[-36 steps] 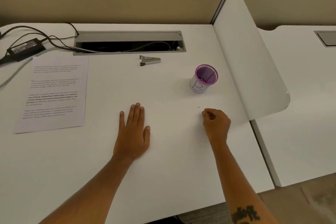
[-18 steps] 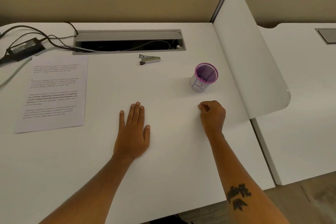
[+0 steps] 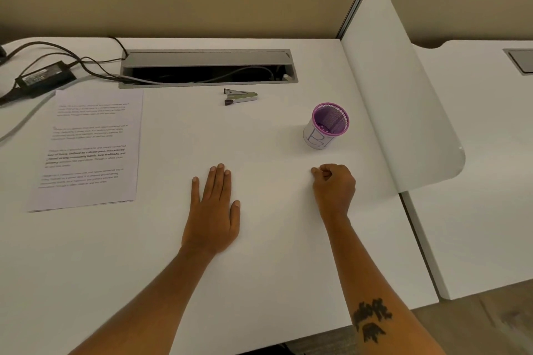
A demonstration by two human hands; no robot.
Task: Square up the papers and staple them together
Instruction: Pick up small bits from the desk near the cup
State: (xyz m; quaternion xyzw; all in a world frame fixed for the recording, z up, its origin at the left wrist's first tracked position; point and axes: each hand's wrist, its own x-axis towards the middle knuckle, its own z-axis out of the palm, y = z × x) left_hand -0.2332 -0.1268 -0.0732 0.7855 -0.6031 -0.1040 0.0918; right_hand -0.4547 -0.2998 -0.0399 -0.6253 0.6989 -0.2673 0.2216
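White desk (image 3: 274, 268) under me. The papers (image 3: 89, 150) lie far left, the stapler (image 3: 240, 96) near the cable slot (image 3: 207, 66). My left hand (image 3: 215, 210) rests flat, fingers straight; my right hand (image 3: 334, 186) is curled, seemingly empty. I should gather the sheets first, tapping edges flush.

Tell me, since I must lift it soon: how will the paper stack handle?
The paper stack looks thin, so it will probably flop and sag if lifted by one edge. Its sheets lie loose, unstapled, so they may slide or fan apart when pushed.

One paper stack (image 3: 88, 150), one stapler (image 3: 240, 96), one mesh cup (image 3: 327, 125), two hands (image 3: 213, 210)
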